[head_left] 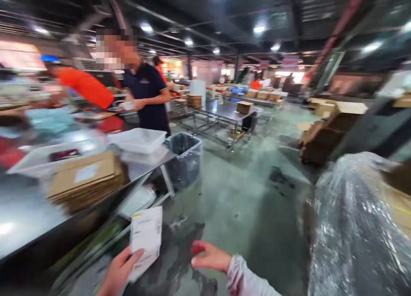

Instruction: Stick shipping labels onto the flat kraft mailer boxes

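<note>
Left hand (120, 268): squeezed on the white paper (147, 238)
White paper: near, just right of the worktop (25, 219)
Right hand (212, 258): fingers apart, above the floor (231, 197)
Flat cardboard (107, 167): piled on the left worktop

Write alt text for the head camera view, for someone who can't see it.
The wearer's left hand holds a flat white printed item, and the right hand is held out open and empty. At left, a metal table bears stacked cardboard, with a person in a dark shirt beyond; at right is clear plastic wrapping.
</note>
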The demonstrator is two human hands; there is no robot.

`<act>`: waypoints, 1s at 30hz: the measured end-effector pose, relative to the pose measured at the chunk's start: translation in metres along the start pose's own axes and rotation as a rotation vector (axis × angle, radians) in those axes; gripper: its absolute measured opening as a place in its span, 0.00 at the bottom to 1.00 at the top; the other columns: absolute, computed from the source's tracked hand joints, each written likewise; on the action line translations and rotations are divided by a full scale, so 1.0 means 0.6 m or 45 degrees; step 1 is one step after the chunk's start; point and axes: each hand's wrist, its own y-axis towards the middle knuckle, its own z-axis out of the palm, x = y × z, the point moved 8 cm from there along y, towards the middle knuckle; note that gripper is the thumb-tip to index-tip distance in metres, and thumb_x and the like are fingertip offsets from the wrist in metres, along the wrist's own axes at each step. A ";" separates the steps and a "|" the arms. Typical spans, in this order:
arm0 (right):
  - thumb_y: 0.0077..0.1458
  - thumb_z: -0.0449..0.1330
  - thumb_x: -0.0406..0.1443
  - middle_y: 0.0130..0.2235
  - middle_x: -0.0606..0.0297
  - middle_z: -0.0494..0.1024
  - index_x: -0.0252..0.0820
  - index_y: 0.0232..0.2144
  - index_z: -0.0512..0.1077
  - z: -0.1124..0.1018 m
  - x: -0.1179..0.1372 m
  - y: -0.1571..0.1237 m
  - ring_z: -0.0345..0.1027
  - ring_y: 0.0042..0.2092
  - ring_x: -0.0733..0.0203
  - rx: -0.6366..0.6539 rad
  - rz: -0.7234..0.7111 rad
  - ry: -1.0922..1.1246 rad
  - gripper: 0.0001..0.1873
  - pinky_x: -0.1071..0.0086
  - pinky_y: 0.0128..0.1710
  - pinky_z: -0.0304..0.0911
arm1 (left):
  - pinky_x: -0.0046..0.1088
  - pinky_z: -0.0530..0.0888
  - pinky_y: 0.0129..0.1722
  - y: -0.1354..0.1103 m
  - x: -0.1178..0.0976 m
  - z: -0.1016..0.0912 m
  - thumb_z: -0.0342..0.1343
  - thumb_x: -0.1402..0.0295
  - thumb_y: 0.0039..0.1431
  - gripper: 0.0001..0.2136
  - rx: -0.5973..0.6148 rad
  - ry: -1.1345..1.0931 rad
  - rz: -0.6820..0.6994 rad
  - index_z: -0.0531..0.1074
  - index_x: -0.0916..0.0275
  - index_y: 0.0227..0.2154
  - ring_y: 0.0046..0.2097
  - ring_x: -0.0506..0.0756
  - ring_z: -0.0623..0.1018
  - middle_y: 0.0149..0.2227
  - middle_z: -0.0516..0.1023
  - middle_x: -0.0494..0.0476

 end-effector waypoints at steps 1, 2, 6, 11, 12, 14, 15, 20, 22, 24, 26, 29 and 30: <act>0.26 0.74 0.51 0.48 0.59 0.74 0.44 0.48 0.72 0.055 0.035 0.047 0.66 0.51 0.52 0.059 -0.018 0.081 0.43 0.59 0.51 0.62 | 0.42 0.77 0.42 -0.004 0.025 -0.016 0.67 0.41 0.24 0.29 0.074 -0.109 -0.039 0.77 0.62 0.23 0.41 0.68 0.78 0.32 0.82 0.60; 0.23 0.75 0.51 0.51 0.58 0.73 0.44 0.50 0.70 0.108 0.066 0.089 0.65 0.53 0.51 0.108 -0.042 0.169 0.48 0.59 0.51 0.63 | 0.42 0.76 0.44 -0.007 0.046 -0.035 0.67 0.42 0.27 0.27 0.125 -0.194 -0.048 0.78 0.61 0.24 0.43 0.68 0.78 0.34 0.82 0.60; 0.34 0.71 0.53 0.40 0.60 0.78 0.40 0.41 0.73 0.295 0.144 0.236 0.71 0.41 0.57 0.197 -0.218 0.388 0.34 0.62 0.46 0.65 | 0.42 0.72 0.49 0.013 0.126 -0.129 0.67 0.49 0.36 0.21 0.213 -0.292 -0.040 0.82 0.62 0.29 0.44 0.67 0.78 0.39 0.82 0.63; 0.40 0.65 0.58 0.26 0.64 0.75 0.37 0.25 0.72 0.509 0.129 0.416 0.65 0.28 0.63 0.183 -0.243 0.105 0.29 0.68 0.33 0.61 | 0.37 0.73 0.46 0.117 0.242 -0.315 0.70 0.54 0.34 0.31 -0.079 -0.826 -0.105 0.78 0.62 0.45 0.44 0.63 0.78 0.45 0.80 0.63; 0.40 0.65 0.59 0.24 0.65 0.74 0.37 0.23 0.72 0.555 0.124 0.451 0.64 0.27 0.64 0.218 -0.237 0.049 0.29 0.69 0.31 0.60 | 0.35 0.74 0.42 0.142 0.272 -0.355 0.70 0.53 0.35 0.31 -0.197 -0.912 -0.174 0.78 0.63 0.44 0.40 0.61 0.78 0.41 0.81 0.63; 0.41 0.65 0.58 0.23 0.65 0.73 0.37 0.22 0.72 0.638 0.116 0.518 0.63 0.27 0.64 0.260 -0.211 -0.003 0.28 0.69 0.31 0.60 | 0.32 0.73 0.35 0.189 0.325 -0.429 0.70 0.55 0.35 0.25 -0.414 -0.960 -0.310 0.79 0.66 0.36 0.32 0.57 0.77 0.32 0.81 0.62; 0.41 0.65 0.57 0.24 0.65 0.73 0.37 0.23 0.73 0.674 0.114 0.550 0.63 0.27 0.64 0.274 -0.193 -0.001 0.27 0.68 0.32 0.61 | 0.30 0.72 0.33 0.209 0.348 -0.461 0.70 0.55 0.35 0.23 -0.490 -0.956 -0.356 0.79 0.67 0.32 0.30 0.56 0.76 0.29 0.80 0.61; 0.39 0.67 0.54 0.27 0.62 0.76 0.37 0.27 0.75 0.817 0.084 0.685 0.67 0.30 0.62 0.379 -0.098 0.004 0.26 0.67 0.36 0.63 | 0.28 0.71 0.30 0.278 0.447 -0.578 0.68 0.52 0.35 0.20 -0.712 -0.946 -0.406 0.77 0.66 0.24 0.27 0.54 0.74 0.24 0.78 0.57; 0.39 0.67 0.54 0.25 0.64 0.74 0.36 0.25 0.74 0.856 0.056 0.729 0.65 0.28 0.63 0.401 -0.045 -0.069 0.25 0.67 0.34 0.62 | 0.28 0.71 0.28 0.293 0.494 -0.613 0.68 0.51 0.34 0.21 -0.835 -0.919 -0.428 0.77 0.66 0.22 0.26 0.53 0.73 0.23 0.77 0.57; 0.40 0.66 0.54 0.25 0.63 0.74 0.36 0.25 0.74 0.888 0.027 0.766 0.65 0.28 0.62 0.420 -0.019 -0.147 0.25 0.66 0.34 0.63 | 0.28 0.70 0.26 0.305 0.545 -0.642 0.67 0.51 0.33 0.21 -0.982 -0.891 -0.477 0.76 0.66 0.22 0.24 0.53 0.73 0.22 0.77 0.57; 0.44 0.63 0.54 0.31 0.59 0.76 0.36 0.31 0.76 0.906 0.014 0.798 0.67 0.32 0.59 0.373 -0.091 -0.254 0.26 0.64 0.37 0.65 | 0.29 0.70 0.26 0.320 0.594 -0.667 0.66 0.51 0.33 0.21 -1.103 -0.832 -0.529 0.76 0.66 0.22 0.25 0.54 0.73 0.22 0.78 0.57; 0.52 0.59 0.50 0.44 0.52 0.74 0.40 0.48 0.75 0.920 0.033 0.829 0.66 0.46 0.51 0.196 -0.409 -0.713 0.26 0.57 0.48 0.63 | 0.30 0.71 0.26 0.352 0.655 -0.693 0.64 0.50 0.34 0.21 -1.167 -0.723 -0.579 0.75 0.66 0.23 0.27 0.56 0.76 0.24 0.79 0.59; 0.55 0.58 0.48 0.49 0.52 0.72 0.44 0.53 0.72 0.928 0.042 0.835 0.64 0.51 0.49 0.161 -0.520 -0.925 0.26 0.55 0.51 0.60 | 0.30 0.72 0.27 0.365 0.673 -0.699 0.63 0.50 0.35 0.21 -1.164 -0.698 -0.586 0.75 0.66 0.23 0.27 0.57 0.76 0.24 0.79 0.60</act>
